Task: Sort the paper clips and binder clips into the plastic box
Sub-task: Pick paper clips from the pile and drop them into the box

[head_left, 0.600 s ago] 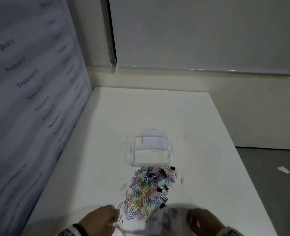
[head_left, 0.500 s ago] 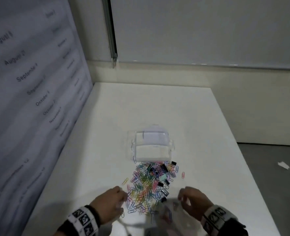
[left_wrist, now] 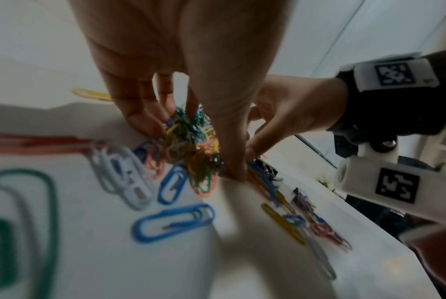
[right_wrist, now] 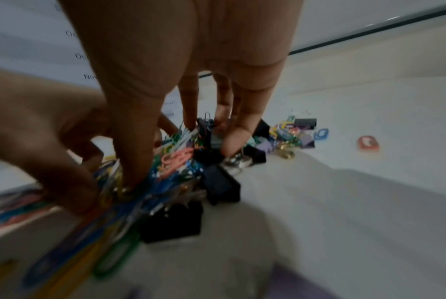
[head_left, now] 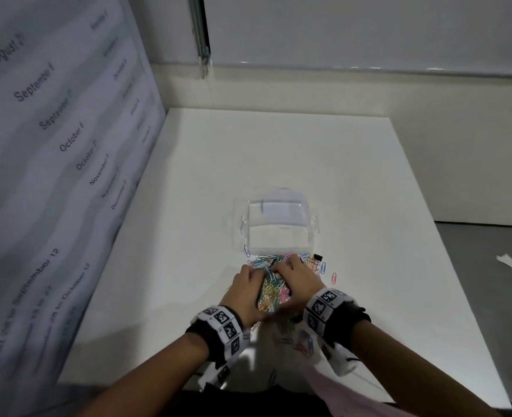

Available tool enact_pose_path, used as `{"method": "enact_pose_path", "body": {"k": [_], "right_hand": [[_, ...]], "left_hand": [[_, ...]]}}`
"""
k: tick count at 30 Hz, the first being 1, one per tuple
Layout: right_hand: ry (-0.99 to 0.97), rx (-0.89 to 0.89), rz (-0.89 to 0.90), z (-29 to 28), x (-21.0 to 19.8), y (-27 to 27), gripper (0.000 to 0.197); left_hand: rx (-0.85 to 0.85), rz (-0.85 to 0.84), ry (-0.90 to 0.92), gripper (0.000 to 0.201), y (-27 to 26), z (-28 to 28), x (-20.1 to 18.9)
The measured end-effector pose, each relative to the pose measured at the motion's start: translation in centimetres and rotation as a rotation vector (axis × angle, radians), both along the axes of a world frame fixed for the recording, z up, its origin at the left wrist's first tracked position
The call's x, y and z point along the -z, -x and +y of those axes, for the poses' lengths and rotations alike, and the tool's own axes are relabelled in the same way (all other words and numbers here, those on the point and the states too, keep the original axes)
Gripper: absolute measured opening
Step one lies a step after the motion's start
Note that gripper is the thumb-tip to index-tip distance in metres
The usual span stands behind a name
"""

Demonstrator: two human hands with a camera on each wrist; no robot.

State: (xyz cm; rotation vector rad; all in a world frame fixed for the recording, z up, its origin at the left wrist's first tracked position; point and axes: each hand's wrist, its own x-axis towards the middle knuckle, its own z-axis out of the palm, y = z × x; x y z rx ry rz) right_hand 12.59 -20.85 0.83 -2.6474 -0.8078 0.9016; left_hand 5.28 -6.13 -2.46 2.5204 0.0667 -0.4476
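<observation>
Head view: both hands lay together on the heap of paper clips [head_left: 274,291] near the front middle of the white surface [head_left: 188,236]. The left hand [head_left: 245,291] cupped the heap from its left side and the right hand [head_left: 296,284] from its right, so that the heap sat between the two palms, with the fingers of both hands bent down into it. The clear plastic box [head_left: 278,227] stood open just behind the heap, its near wall almost touching the farthest clips; its inside looked white and no contents could be made out. A few loose clips lay to the right of the right hand, among them a black binder clip [head_left: 317,256] close to the box's near right corner. A banner printed with month names [head_left: 53,145] stood along the left edge of the surface.

Left wrist view: the fingers [left_wrist: 140,113] of the left hand curled around a tangled bunch of coloured clips, and the right hand pressed in from the opposite side. Single blue, white and green clips lay flat in the foreground.

Right wrist view: the fingers [right_wrist: 237,129] of the right hand dug into mixed clips, with several black binder clips [right_wrist: 220,187] lying just beside and beneath them.
</observation>
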Motion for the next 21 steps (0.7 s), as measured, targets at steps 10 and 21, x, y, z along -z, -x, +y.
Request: {"method": "enact_pose_path", "body": {"k": [10,21], "right_hand": [[-0.185,0.156,-0.044,-0.8,0.1,-0.7,0.025],[-0.333,0.382,-0.077,-1.6,-1.7,-1.8,0.024]], "left_hand": [[-0.03,0.021,0.042,0.028,-1.8,0.7,-0.8],[-0.432,0.311,0.737,0.023,-5.3,2.4,-4.1]]}}
